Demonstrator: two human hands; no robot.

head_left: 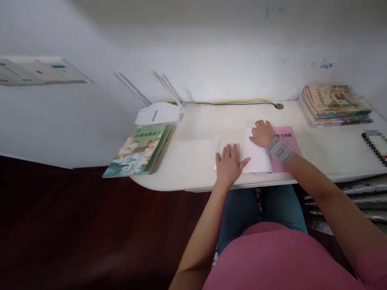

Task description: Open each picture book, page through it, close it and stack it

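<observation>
An open book with a white page and a pink page printed with characters lies near the front edge of a white desk. My left hand lies flat on the book's left page, fingers spread. My right hand rests on the top of the white page with its fingers curled down; a grey band wraps that wrist. Whether the right fingers pinch the page is hidden.
A green picture book overhangs the desk's left edge, with a white router behind it. A stack of picture books sits at the back right. A yellow cable runs along the wall. Dark wooden floor lies at left.
</observation>
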